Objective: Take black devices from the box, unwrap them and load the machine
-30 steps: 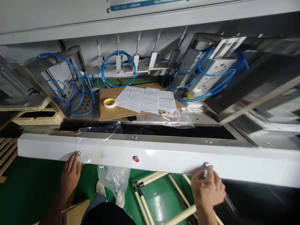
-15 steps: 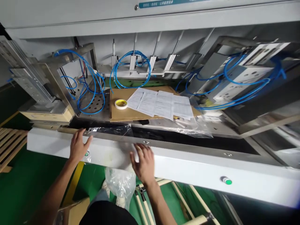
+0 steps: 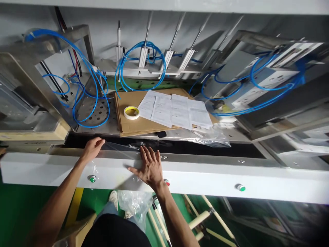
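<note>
At the far left a wooden block (image 3: 31, 132) sits under a metal bracket, and blue air hoses (image 3: 87, 92) loop over a perforated steel plate (image 3: 96, 115). Just below, the left hand (image 3: 92, 150) lies on the machine's front edge, fingers curled and closed on the near-left end of a clear plastic film (image 3: 120, 147) that stretches across the dark slot and drapes over the white front rail (image 3: 205, 176). A green button (image 3: 92, 178) sits on the rail under that wrist. To the right, the right hand (image 3: 149, 166) rests flat on the same film, fingers spread wide and palm pressing it against the rail, gripping nothing; a red button (image 3: 167, 183) peeks out just beside its wrist. Behind the hands, a cardboard sheet (image 3: 128, 118) carries a roll of yellow tape (image 3: 131, 112) and several printed papers (image 3: 177, 111). Farther right on the rail is a second green button (image 3: 241, 187), well apart from both hands.
</note>
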`<act>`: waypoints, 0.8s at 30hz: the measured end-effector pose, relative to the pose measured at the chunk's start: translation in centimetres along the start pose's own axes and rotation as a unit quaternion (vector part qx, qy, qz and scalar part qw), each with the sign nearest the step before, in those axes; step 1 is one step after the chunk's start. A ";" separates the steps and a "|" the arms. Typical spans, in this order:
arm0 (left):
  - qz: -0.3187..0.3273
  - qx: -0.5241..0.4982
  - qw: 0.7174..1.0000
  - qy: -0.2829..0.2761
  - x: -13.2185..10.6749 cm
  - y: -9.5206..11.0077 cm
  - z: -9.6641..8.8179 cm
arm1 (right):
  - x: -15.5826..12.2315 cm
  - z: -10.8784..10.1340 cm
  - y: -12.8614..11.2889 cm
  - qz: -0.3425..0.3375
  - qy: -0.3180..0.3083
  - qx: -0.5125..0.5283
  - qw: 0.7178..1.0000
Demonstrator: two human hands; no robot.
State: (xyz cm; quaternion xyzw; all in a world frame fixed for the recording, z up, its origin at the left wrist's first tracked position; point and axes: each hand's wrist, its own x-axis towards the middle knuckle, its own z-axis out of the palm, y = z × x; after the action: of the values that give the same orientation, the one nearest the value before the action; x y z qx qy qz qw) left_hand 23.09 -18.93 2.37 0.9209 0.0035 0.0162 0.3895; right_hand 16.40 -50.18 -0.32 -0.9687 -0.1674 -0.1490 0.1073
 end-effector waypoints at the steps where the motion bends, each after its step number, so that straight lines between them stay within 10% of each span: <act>1: -0.002 -0.002 1.000 0.000 0.3 0.0 0.1 | 0.0 -0.1 0.0 0.005 -0.003 0.000 1.000; 11: -0.066 0.028 0.997 0.013 2.5 1.3 2.2 | -1.9 -2.4 0.1 -0.005 0.009 -0.016 1.000; 19: -0.070 -0.065 0.995 0.018 1.6 0.0 0.1 | -2.8 -1.1 -2.6 -0.032 -0.041 -0.015 0.999; 24: 0.071 -0.068 0.977 0.192 -2.8 -0.4 -0.8 | -2.8 -1.3 -2.7 -0.023 -0.034 -0.007 0.999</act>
State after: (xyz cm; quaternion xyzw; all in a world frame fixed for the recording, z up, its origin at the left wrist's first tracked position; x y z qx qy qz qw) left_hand 20.30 -18.15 2.61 0.8700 0.0119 0.2203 0.4409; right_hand 12.59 -48.89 0.36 -0.9697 -0.1923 -0.1195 0.0912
